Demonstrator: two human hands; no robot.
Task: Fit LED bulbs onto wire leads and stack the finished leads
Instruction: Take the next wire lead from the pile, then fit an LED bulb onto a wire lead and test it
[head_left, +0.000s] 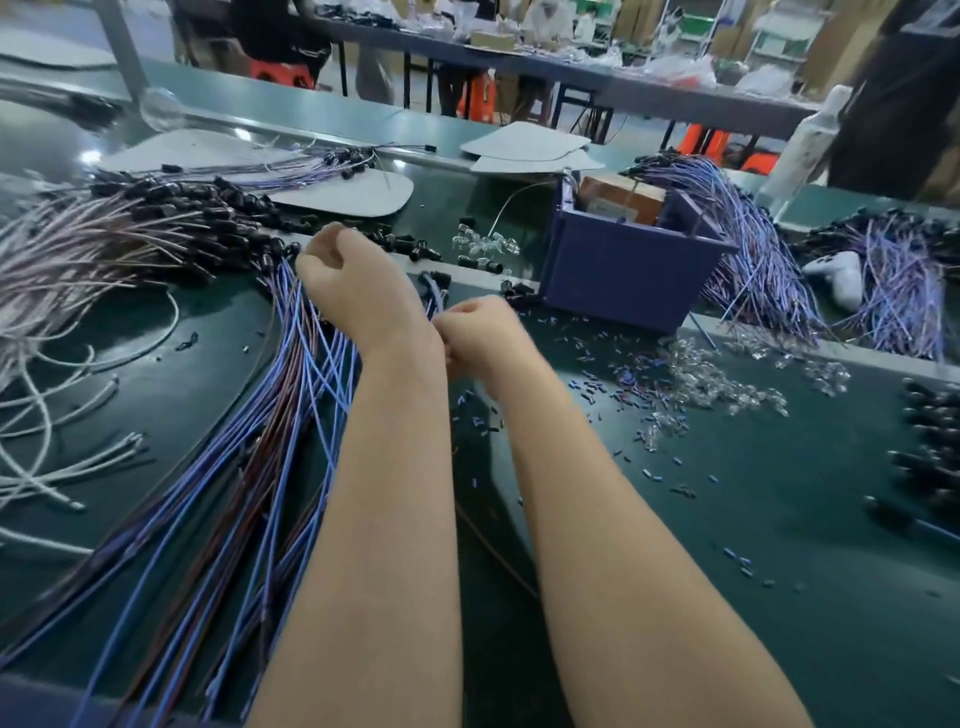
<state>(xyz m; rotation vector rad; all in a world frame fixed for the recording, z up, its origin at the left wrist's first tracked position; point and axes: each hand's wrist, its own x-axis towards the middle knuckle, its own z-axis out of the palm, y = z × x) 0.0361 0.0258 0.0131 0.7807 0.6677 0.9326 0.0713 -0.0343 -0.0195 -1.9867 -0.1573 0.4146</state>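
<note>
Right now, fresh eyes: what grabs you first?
Mid-frame, the bare left hand and right hand, curled close together, contents hidden. Left of them, blue and brown wire leads fan across the dark green bench; right, clear LED bulbs lie heaped near a dark blue plastic bin.

A dark green matte bench (779, 519) fills the foreground, and pale glare from overhead light (88, 156) lies on its far left part. A teal-grey raised ledge (311, 111) runs along its far edge, and a grey metal upright post (122, 47) rises from it at the top left. Beyond it, a long grey-topped table on black legs (675, 88) crosses the room over a pale grey floor (415, 93). Orange plastic stools (475, 96) stand by the table. Brown cardboard boxes (852, 41) and white shelving with green bins (696, 26) line the back.
</note>
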